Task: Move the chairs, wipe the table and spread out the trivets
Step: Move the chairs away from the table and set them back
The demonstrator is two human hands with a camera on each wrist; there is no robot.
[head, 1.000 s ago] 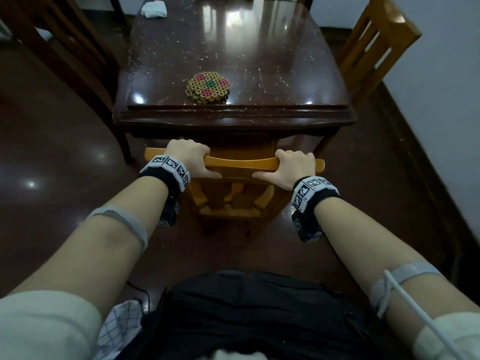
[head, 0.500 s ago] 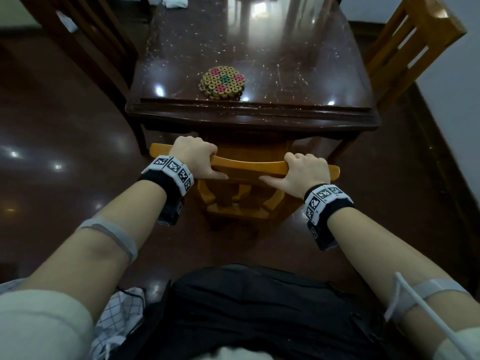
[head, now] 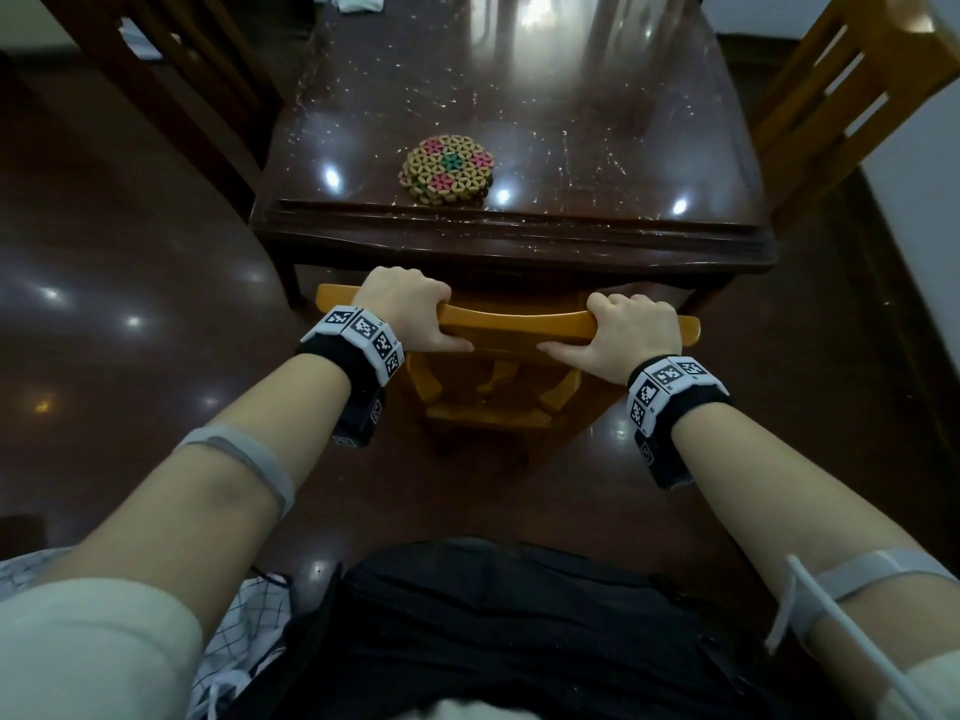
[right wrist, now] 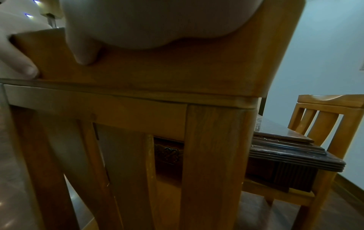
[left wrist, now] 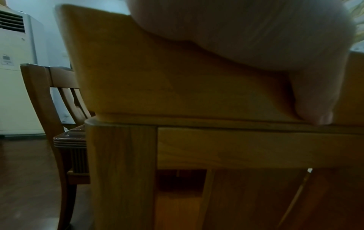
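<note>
Both hands (head: 410, 314) clasp chair (head: 514, 324).

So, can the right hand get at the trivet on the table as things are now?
Probably not at once. The right hand grips the top rail of the chair, which stands between the person and the table. Nothing covers the trivet; it lies near the table's near edge.
</note>
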